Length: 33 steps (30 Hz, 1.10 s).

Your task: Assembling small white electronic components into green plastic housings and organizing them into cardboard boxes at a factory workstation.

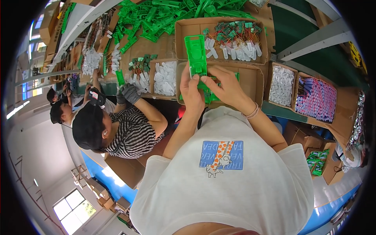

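A long bright green plastic shell (195, 50) stands out in front of me, its hollow inner side facing me. My left hand (192, 93) grips its lower end, thumb over the edge. My right hand (228, 88) is closed at the same end, thumb and fingers pressing on it; any small part between the fingertips is hidden. Below my hands, more green pieces (211, 96) lie in a cardboard box (256, 84). Just beyond, another cardboard box (182, 29) holds small green circuit boards with wires (239, 29) and white translucent plastic pieces (243, 51).
Many green shells (152, 17) are heaped at the back of the bench. White parts fill a box (165, 78) on the left and another (281, 84) on the right, beside purple-pink cylindrical cells (315, 100). A gloved co-worker (131, 129) handles a green piece close on my left.
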Each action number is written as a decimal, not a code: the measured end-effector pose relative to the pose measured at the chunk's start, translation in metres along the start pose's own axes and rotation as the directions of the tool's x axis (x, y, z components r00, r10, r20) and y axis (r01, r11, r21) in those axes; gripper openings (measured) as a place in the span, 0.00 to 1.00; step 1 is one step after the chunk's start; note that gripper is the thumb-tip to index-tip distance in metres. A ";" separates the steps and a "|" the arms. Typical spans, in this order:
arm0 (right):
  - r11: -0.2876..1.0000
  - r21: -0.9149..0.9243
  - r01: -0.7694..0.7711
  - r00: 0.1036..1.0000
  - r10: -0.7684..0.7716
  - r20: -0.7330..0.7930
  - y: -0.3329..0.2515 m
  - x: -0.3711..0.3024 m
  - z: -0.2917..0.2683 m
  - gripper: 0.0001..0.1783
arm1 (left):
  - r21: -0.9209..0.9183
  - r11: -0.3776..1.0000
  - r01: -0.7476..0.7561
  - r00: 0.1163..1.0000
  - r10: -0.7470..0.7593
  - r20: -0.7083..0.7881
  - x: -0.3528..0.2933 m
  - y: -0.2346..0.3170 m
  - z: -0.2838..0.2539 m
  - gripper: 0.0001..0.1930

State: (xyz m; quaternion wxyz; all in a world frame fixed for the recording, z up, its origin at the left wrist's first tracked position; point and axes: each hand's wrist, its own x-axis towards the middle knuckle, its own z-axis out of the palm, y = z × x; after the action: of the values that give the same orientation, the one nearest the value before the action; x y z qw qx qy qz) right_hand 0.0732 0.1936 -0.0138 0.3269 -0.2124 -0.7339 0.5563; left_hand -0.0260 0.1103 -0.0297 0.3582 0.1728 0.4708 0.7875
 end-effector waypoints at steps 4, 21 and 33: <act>0.997 -0.072 0.034 0.999 -0.033 0.013 0.002 -0.001 0.001 0.16 | 0.130 0.991 0.036 0.998 -0.041 0.039 0.001 0.005 -0.003 0.21; 0.997 0.064 -0.049 0.994 0.055 -0.095 0.010 -0.008 0.001 0.10 | 0.148 0.989 -0.020 0.995 0.005 0.104 -0.001 0.003 0.004 0.11; 0.898 0.262 -0.354 0.935 0.341 0.096 0.024 -0.013 -0.019 0.14 | -0.115 0.878 0.465 0.827 -0.385 0.410 0.009 0.007 0.003 0.27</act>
State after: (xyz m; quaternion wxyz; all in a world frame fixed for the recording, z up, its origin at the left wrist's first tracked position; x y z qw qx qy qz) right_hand 0.0950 0.2046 -0.0369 0.2311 -0.2792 -0.6073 0.7070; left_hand -0.0332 0.1167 -0.0222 0.6245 0.1716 0.3345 0.6846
